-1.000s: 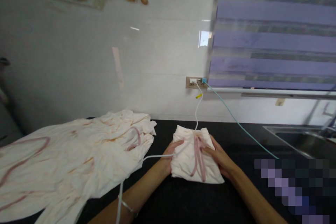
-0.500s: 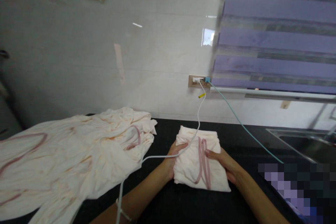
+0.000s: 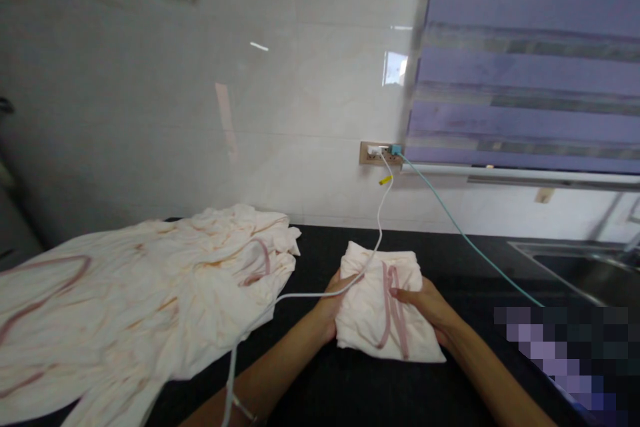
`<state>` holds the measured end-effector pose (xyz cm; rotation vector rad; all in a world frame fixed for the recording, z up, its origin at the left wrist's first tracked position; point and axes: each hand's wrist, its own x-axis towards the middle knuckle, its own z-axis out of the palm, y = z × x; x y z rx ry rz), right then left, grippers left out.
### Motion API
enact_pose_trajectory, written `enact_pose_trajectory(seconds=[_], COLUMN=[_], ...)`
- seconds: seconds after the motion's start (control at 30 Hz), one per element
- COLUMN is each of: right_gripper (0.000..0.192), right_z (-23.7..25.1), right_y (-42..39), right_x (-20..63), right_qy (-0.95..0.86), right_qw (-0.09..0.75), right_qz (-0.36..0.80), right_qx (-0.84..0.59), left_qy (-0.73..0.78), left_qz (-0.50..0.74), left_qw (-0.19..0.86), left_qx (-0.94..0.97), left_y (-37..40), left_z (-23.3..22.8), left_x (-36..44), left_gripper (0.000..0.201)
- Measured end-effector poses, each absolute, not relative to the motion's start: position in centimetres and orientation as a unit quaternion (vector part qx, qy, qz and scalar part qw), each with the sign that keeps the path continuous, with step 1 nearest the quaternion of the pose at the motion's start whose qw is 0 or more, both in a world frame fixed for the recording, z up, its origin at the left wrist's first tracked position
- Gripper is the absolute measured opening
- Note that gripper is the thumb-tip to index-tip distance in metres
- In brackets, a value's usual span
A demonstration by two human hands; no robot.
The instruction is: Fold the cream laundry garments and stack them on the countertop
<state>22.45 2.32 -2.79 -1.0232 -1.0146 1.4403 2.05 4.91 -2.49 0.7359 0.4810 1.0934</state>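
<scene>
A small folded cream garment [image 3: 373, 310] with pink trim lies on the black counter [image 3: 350, 380] in front of me. My left hand [image 3: 330, 303] grips its left edge, fingers curled over the cloth. My right hand [image 3: 425, 307] rests on its right side, fingers pressing near the pink strap. A white cable [image 3: 380, 213] runs from the wall socket [image 3: 380, 153] down across the folded garment and over my left forearm.
A large crumpled cream garment [image 3: 140, 293] with pink trim spreads over the counter's left half. A teal cable [image 3: 460, 230] runs from the socket toward the right. A steel sink [image 3: 580, 267] sits at the far right, under a purple blind [image 3: 525, 60].
The folded garment has shifted slightly to the right and looks more compact under my hands. The view has also drifted a little, and both hands stay on the cloth.
</scene>
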Motion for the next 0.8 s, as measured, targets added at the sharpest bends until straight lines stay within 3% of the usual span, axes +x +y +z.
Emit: enact_pose_trajectory(seconds=[0.2, 0.53, 0.7, 0.8], right_gripper=[0.066, 0.057, 0.088, 0.085], right_z=[-2.8, -2.9, -2.8, -2.4], right_y=[2.4, 3.4, 3.7, 3.1], right_x=[23.1, 27.0, 29.0, 28.4], right_qy=[-0.428, -0.472, -0.443, -0.516], right_qw=[0.523, 0.494, 0.522, 0.522], right_qz=[0.582, 0.490, 0.285, 0.078], right_qx=[-0.451, -0.541, -0.671, -0.675], left_qy=[0.286, 0.254, 0.287, 0.342], left_qz=[0.480, 0.504, 0.489, 0.463], left_qw=[0.748, 0.726, 0.622, 0.462], left_qx=[0.358, 0.394, 0.540, 0.675], left_y=[4.1, 4.7, 4.4, 3.9], left_z=[-2.1, -3.3, -4.2, -4.1], left_x=[1.5, 2.3, 2.6, 2.3], left_gripper=[0.056, 0.044, 0.058, 0.049])
